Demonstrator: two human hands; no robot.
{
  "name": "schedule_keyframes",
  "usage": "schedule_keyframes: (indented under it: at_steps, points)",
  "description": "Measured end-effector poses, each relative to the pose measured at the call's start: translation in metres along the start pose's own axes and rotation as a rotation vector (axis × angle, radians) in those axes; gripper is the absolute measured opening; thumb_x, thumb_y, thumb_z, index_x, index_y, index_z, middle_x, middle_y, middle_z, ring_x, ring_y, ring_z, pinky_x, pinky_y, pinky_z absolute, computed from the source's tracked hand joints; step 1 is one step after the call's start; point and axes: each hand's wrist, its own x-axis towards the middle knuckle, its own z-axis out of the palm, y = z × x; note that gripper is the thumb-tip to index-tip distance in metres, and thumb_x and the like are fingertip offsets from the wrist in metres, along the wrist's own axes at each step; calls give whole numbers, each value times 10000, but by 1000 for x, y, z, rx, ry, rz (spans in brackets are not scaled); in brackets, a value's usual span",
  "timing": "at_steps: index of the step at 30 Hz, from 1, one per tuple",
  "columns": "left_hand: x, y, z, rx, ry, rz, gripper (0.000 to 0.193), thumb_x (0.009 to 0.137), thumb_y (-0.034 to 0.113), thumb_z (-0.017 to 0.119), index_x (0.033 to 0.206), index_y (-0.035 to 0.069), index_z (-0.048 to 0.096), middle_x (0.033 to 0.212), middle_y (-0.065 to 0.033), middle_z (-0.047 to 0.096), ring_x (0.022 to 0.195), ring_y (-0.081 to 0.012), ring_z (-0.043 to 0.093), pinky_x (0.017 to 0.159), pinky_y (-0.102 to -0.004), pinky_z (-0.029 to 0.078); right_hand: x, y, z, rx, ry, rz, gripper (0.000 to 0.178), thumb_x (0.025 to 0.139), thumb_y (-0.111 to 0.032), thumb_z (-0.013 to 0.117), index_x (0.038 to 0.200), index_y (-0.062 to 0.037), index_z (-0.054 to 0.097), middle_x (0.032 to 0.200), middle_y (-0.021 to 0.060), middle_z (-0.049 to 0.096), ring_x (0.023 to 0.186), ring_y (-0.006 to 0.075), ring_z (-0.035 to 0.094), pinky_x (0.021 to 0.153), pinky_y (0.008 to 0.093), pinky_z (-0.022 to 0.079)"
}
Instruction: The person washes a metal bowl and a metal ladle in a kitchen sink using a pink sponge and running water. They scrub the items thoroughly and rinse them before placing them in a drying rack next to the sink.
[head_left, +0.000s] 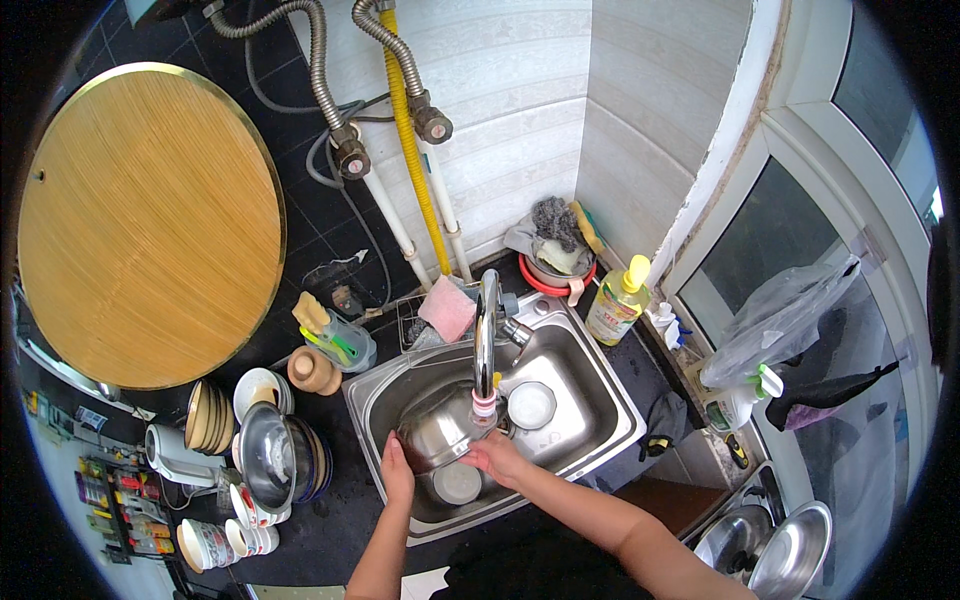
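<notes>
Over the steel sink (pixel 600 455), my left hand (pixel 397 470) and my right hand (pixel 497 460) grip a shiny metal bowl (pixel 432 425) by its near edge, one at each side. The bowl is tilted, and the tip of the chrome faucet (pixel 487 330) hangs over its right part. Whether water is running I cannot tell. Down in the sink a white bowl (pixel 532 406) lies right of the metal one. A second pale round dish (pixel 458 484) sits between my hands, partly covered by the metal bowl.
Stacked bowls (pixel 206 417) and a metal basin (pixel 268 455) crowd the counter at left, near a round wooden board (pixel 150 225). A yellow soap bottle (pixel 618 305) and a red-rimmed basin with rags (pixel 556 278) stand behind the sink. A pink cloth (pixel 447 309) lies beside the faucet.
</notes>
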Motion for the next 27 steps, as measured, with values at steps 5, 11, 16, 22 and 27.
schedule_keyframes:
  at_steps: [5,11,16,22,27]
  points:
    - [13,-34,-12,-219,36,-236,466,910,364,367,1139,-22,492,1118,-100,530,1013,-198,493,876,-293,367,-12,-5,-11,-157,-50,51,345,797,36,404,1129,-52,382,1017,94,526,902,217,563,804,367,475]
    - [13,-25,-14,-476,-43,-643,442,900,386,380,1071,4,523,1086,-104,550,984,-221,515,856,-315,386,-36,-25,-35,-201,-86,38,403,801,25,377,1194,-64,382,1072,67,519,919,169,559,799,338,471]
    - [27,-51,-12,-536,-70,-893,374,873,384,444,1062,72,527,1019,-74,582,912,-216,553,784,-352,448,-36,-33,-62,-171,-84,76,456,726,70,388,1169,-33,415,1022,79,551,910,174,564,768,318,477]
    - [20,-9,8,-622,-85,-661,418,849,403,489,1058,46,548,1042,-85,568,927,-218,543,823,-339,428,2,-17,-128,-194,147,-25,381,714,53,387,1080,-12,469,882,86,570,738,169,569,699,297,484]
    - [10,20,17,-506,18,-425,334,842,345,536,855,18,603,801,-28,601,696,-113,527,678,-227,412,19,-7,-127,6,372,20,166,781,-106,401,835,-64,552,657,38,536,529,170,489,472,273,367]
